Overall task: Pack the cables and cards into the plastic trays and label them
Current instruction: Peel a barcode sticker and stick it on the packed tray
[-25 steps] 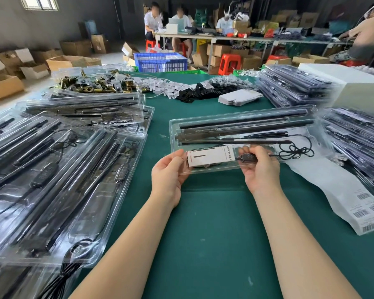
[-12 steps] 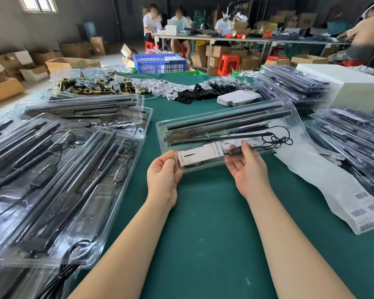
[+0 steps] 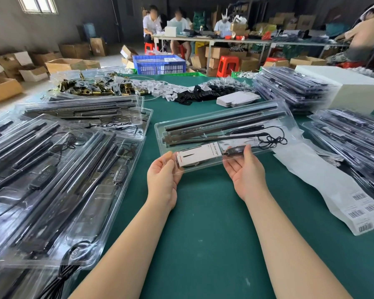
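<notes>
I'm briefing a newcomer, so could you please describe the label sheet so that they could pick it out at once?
Start at the green table and look to the right of the clear tray that the left hand and right hand hold. The label sheet lies flat there, running toward the near right edge. It alone is white paper, with barcode stickers at its near end.

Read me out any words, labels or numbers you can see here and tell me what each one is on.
"...ar Grow Light": on the white card inside the clear tray that the left hand and right hand hold; its first letters are cut off.
Barcode labels on the white sheet: print too small to read.
Small red mark on the card: unreadable.
</notes>
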`<state>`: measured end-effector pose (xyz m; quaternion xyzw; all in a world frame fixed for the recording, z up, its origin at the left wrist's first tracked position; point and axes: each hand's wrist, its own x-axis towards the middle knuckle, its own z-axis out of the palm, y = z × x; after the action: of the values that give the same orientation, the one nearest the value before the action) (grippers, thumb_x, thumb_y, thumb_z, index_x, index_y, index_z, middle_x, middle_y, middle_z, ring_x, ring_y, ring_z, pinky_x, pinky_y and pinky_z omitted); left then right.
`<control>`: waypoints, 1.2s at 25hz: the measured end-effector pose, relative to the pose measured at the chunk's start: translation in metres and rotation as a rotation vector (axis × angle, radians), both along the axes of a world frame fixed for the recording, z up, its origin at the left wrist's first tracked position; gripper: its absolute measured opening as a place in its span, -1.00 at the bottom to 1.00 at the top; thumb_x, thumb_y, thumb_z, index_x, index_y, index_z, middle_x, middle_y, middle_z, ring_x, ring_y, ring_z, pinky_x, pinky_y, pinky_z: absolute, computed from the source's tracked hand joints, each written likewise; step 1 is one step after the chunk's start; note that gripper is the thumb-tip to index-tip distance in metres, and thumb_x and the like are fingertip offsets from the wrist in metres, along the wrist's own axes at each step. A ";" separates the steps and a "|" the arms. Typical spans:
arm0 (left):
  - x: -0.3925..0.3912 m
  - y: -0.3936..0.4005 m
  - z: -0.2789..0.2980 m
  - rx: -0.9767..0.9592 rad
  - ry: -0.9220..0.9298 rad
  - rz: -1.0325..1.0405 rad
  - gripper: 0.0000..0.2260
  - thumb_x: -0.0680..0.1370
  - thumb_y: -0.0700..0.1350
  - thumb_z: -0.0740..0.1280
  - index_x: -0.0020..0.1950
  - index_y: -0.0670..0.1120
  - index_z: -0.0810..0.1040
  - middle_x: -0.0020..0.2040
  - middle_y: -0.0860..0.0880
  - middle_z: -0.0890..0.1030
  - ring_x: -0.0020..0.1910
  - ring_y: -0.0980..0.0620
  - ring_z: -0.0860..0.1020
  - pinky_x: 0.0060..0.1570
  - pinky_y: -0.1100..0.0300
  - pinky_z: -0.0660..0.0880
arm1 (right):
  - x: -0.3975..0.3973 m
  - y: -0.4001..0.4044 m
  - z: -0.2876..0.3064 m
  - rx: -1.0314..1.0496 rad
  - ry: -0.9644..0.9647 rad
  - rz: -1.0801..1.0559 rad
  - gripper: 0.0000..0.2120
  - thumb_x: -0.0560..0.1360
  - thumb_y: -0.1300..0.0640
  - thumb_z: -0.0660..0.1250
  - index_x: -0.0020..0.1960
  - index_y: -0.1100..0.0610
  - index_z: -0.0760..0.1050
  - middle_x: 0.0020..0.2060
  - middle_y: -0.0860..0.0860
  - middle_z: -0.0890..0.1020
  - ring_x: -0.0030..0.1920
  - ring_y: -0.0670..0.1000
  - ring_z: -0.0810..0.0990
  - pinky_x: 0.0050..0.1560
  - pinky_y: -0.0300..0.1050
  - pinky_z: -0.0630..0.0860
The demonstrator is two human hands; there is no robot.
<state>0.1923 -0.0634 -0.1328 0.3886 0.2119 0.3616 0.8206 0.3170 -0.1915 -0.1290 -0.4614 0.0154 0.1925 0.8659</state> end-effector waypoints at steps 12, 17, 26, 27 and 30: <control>0.001 0.004 -0.002 0.005 0.095 0.009 -0.77 0.59 -0.38 0.14 -0.15 -0.15 0.48 -0.22 0.01 0.63 -0.21 0.14 0.65 -0.18 0.30 0.60 | -0.004 -0.001 0.009 -0.044 -0.026 0.012 -0.72 0.60 -0.03 0.27 0.20 0.13 0.48 0.08 0.15 0.65 -0.03 0.09 0.70 -0.15 -0.10 0.64; 0.004 -0.007 -0.004 0.161 0.179 -0.155 -0.88 0.63 -0.10 0.24 0.03 -0.09 0.56 -0.13 0.08 0.70 -0.12 0.14 0.65 -0.18 0.31 0.57 | 0.010 -0.017 0.061 -0.161 -0.222 -0.140 -0.69 0.56 0.18 0.34 0.27 0.22 0.46 0.09 0.16 0.61 -0.10 0.14 0.66 -0.17 -0.08 0.65; 0.000 -0.009 0.005 0.169 0.167 0.122 -0.74 0.66 0.00 0.12 0.35 0.06 0.36 0.27 0.03 0.51 0.16 0.08 0.57 0.01 0.21 0.55 | -0.006 -0.059 0.140 -1.242 -1.678 -0.395 -0.59 0.51 0.22 0.31 0.35 0.04 0.47 -0.49 -0.02 0.44 -0.59 -0.09 0.35 -0.49 -0.36 0.21; -0.002 -0.007 0.008 0.157 0.135 0.206 -0.72 0.67 0.00 0.08 0.38 0.07 0.32 0.32 0.02 0.47 0.23 0.05 0.53 0.12 0.15 0.51 | -0.016 -0.054 0.125 -1.399 -1.713 -0.324 -0.54 0.51 0.26 0.30 0.39 0.05 0.43 -0.47 0.03 0.46 -0.59 -0.05 0.37 -0.50 -0.35 0.17; -0.011 -0.005 0.014 0.257 0.150 0.464 -0.53 0.59 0.06 0.04 0.50 0.02 0.21 0.46 0.00 0.31 0.41 0.11 0.32 0.43 0.13 0.24 | -0.039 -0.041 0.065 -1.687 -1.860 -0.074 -0.43 0.49 0.30 0.16 0.46 -0.01 0.34 -0.08 0.03 0.65 -0.26 0.13 0.64 -0.38 -0.11 0.41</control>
<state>0.1815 -0.0682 -0.1190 0.4563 0.3080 0.5338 0.6418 0.2781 -0.2326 -0.0640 -0.8309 -0.4691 -0.2991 -0.0102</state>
